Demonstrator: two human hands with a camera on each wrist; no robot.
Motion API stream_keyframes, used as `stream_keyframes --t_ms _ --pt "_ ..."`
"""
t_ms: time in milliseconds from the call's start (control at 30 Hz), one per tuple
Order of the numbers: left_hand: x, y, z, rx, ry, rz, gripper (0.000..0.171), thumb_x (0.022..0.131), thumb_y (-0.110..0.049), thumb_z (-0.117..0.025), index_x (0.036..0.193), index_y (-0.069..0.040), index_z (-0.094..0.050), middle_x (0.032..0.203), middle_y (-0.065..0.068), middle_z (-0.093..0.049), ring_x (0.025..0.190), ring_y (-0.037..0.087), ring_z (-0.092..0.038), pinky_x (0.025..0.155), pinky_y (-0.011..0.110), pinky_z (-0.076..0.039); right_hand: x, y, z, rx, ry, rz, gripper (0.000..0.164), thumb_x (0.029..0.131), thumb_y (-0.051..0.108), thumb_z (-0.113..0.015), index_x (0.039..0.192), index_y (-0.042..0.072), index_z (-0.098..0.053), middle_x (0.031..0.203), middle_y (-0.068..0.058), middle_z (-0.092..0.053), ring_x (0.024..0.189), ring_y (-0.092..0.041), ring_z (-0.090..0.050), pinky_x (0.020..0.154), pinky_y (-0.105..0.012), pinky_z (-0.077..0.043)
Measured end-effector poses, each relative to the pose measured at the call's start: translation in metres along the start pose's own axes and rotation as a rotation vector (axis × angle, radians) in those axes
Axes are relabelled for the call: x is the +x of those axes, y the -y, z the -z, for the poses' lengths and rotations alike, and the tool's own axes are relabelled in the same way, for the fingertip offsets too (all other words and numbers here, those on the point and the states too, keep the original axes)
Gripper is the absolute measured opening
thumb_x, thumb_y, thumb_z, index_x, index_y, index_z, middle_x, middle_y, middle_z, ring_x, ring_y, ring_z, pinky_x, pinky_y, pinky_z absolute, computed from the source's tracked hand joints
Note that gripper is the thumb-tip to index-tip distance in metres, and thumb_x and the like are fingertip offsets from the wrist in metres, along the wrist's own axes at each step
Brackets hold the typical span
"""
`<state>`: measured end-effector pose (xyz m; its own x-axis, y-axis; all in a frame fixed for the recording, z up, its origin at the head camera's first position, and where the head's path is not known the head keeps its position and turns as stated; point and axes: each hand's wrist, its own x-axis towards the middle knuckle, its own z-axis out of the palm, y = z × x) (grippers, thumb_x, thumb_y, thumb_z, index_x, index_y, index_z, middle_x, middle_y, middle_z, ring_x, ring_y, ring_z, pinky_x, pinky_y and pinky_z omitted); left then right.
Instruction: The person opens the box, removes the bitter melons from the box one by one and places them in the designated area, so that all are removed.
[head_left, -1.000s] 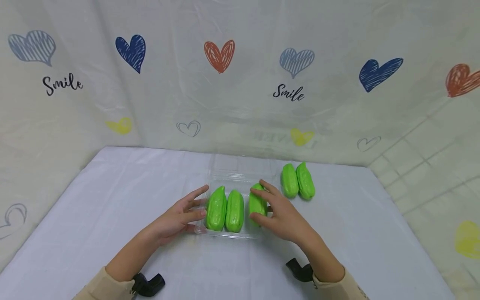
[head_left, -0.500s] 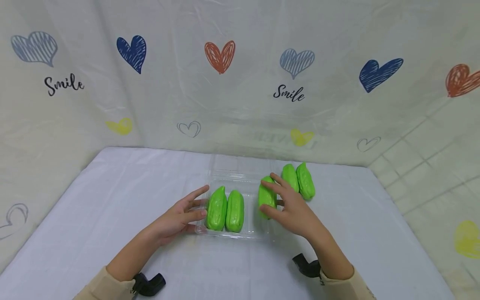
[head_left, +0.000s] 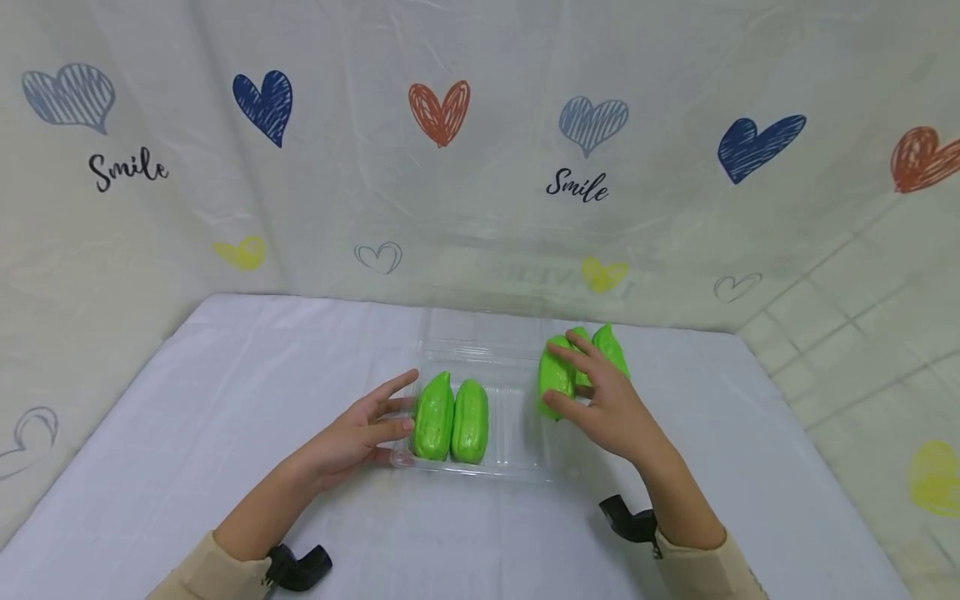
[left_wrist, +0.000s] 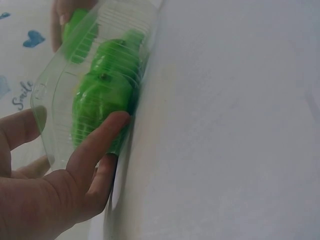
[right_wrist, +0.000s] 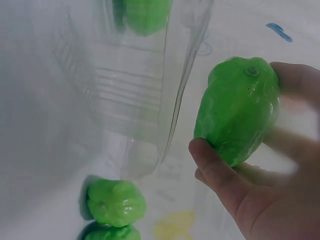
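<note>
My right hand [head_left: 600,400] holds a glossy, ridged green gourd-like vegetable [head_left: 557,379] between thumb and fingers, raised beside the clear plastic box. The right wrist view shows this gourd-like vegetable [right_wrist: 237,107] in the fingertips, apart from the box. At the left end of the clear plastic box [head_left: 517,433], my left hand [head_left: 352,437] touches the wall with spread, fairly straight fingers. Inside lie two like vegetables, a left one [head_left: 432,419] and a right one [head_left: 470,422], side by side. The box's hinged lid [head_left: 487,333] is folded back.
Behind my right hand lie two more green vegetables, the nearer one [head_left: 581,367] partly hidden and the other [head_left: 609,346] on its right. The white cloth [head_left: 450,533] covers the table, and a printed curtain [head_left: 480,208] hangs behind it.
My right hand has lifted the green gourd-like vegetable out of the box's right part and carried it right and away from me. My left hand has stayed at the box.
</note>
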<state>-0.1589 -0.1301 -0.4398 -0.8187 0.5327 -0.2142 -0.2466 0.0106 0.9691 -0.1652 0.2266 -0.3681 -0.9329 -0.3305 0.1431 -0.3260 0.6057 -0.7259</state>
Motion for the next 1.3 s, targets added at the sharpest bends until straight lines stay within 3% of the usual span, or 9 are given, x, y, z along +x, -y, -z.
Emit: stream_keyframes --t_ms 133,433,667,833,1300 --pt "0.0 0.001 0.002 -0.003 0.0 -0.004 0.076 0.1 -0.017 -0.06 0.161 -0.029 -0.016 0.16 0.021 -0.021 0.131 0.035 -0.048 0.088 0.043 -0.055 0.002 -0.001 0.002 0.009 -0.01 -0.005 0.061 0.093 0.025 -0.072 0.147 0.012 -0.049 0.164 -0.009 -0.022 0.143 -0.038 -0.037 0.095 -0.05 -0.053" --pt "0.0 -0.001 0.004 0.001 -0.003 -0.007 0.076 0.1 -0.018 -0.061 0.161 -0.029 -0.016 0.161 0.02 -0.02 0.132 0.036 -0.048 0.089 0.043 -0.055 0.004 -0.003 0.007 0.02 -0.038 0.008 0.059 0.092 0.02 -0.072 0.146 0.009 -0.05 0.163 -0.011 -0.024 0.13 -0.038 -0.053 0.093 -0.047 -0.054" --pt "0.0 -0.003 0.002 0.002 -0.006 -0.007 0.075 0.101 -0.016 -0.059 0.161 -0.03 -0.016 0.161 0.019 -0.02 0.134 0.038 -0.044 0.09 0.043 -0.055 0.009 -0.005 0.019 -0.029 -0.068 0.012 0.058 0.093 0.023 -0.071 0.146 0.01 -0.05 0.163 -0.01 -0.026 0.14 -0.039 -0.041 0.092 -0.051 -0.054" --pt "0.0 -0.002 0.002 0.0 -0.017 -0.003 0.075 0.1 -0.016 -0.06 0.161 -0.03 -0.017 0.161 0.019 -0.021 0.133 0.037 -0.046 0.089 0.043 -0.055 0.012 -0.006 0.026 -0.031 -0.072 0.006 0.058 0.094 0.025 -0.07 0.146 0.011 -0.05 0.163 -0.009 -0.026 0.135 -0.038 -0.047 0.093 -0.051 -0.053" --pt "0.001 0.0 0.001 -0.018 -0.012 0.007 0.076 0.099 -0.017 -0.062 0.16 -0.03 -0.018 0.161 0.019 -0.021 0.135 0.038 -0.044 0.09 0.042 -0.055 0.016 -0.008 0.047 0.041 -0.119 -0.064 0.06 0.095 0.028 -0.069 0.149 0.017 -0.047 0.164 0.001 -0.022 0.139 -0.031 -0.046 0.103 -0.045 -0.047"
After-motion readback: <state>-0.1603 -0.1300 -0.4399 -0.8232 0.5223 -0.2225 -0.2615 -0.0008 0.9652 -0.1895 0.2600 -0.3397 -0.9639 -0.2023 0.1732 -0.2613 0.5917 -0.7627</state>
